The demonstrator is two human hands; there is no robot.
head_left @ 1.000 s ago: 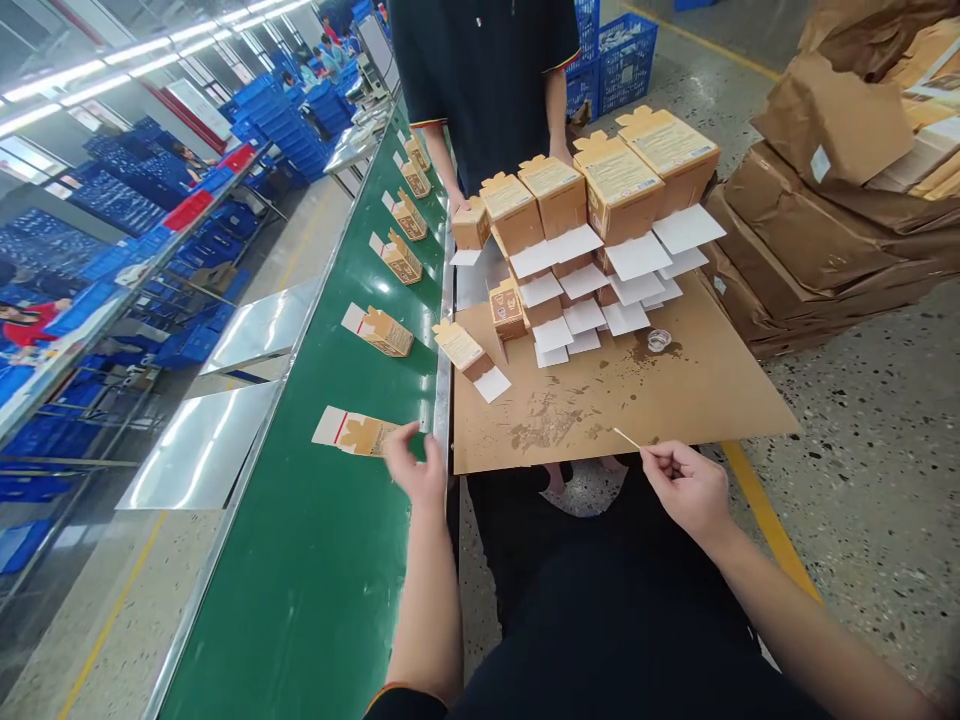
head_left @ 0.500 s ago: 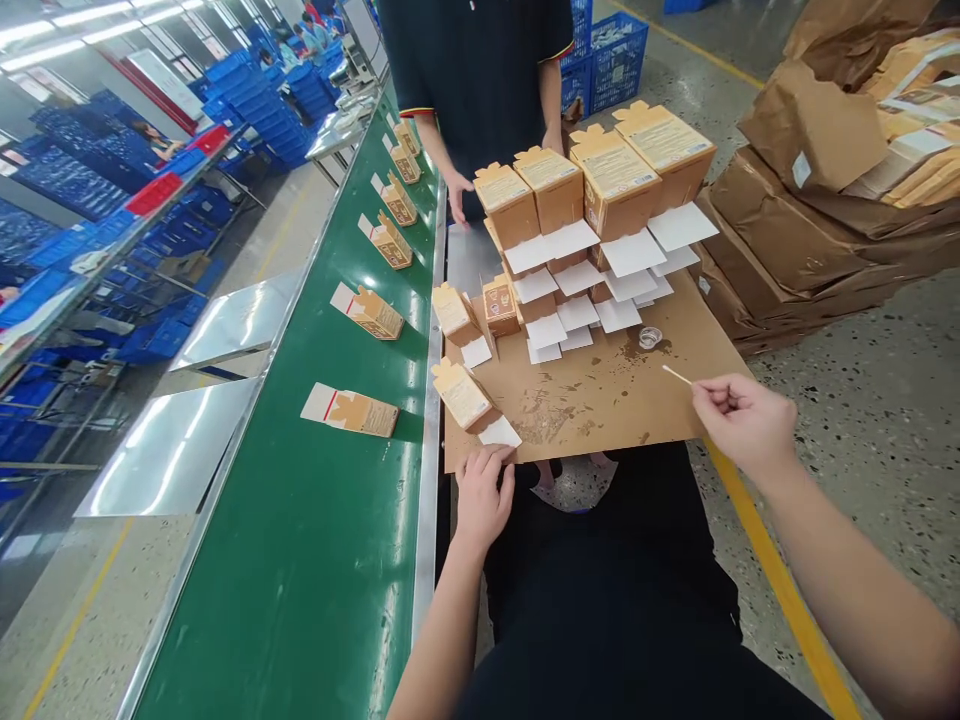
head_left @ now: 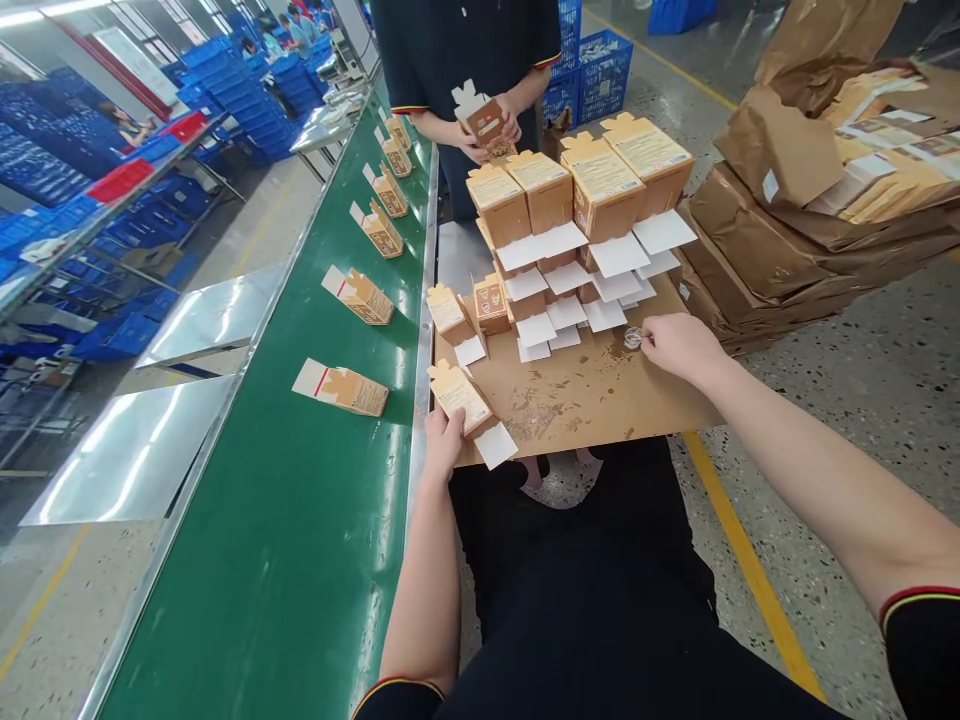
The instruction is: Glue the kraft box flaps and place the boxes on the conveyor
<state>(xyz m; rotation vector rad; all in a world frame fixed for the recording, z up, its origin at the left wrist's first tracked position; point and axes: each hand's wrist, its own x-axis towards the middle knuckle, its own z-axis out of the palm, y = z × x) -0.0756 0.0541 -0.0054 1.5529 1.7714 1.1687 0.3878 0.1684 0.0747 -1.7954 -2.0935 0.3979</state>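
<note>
My left hand (head_left: 444, 440) is closed round the lower left side of a small brown carton (head_left: 463, 398), thumb on its printed face. The carton's tuck tabs stand open at the far end, and a white flap (head_left: 495, 446) sticks out at the near end. My right hand (head_left: 679, 345) pinches a cotton swab, now mostly hidden by the fingers, at a small clear cup (head_left: 633, 338). Dark wet spots mark the cardboard sheet (head_left: 592, 400) around the cup. Another carton (head_left: 450, 315) stands just beyond the one I hold.
Stacked cartons (head_left: 559, 200) with white flaps out rise at the table's far side. Across from me a co-worker's hands (head_left: 491, 130) hold a carton. To the left, a green conveyor (head_left: 300, 520) carries several cartons. Large brown wrapped bundles (head_left: 795, 250) lie at the right.
My left hand has moved up from the table edge and taken hold of the near carton. My right hand has brought the swab leftward to the cup. The co-worker has picked up a carton.
</note>
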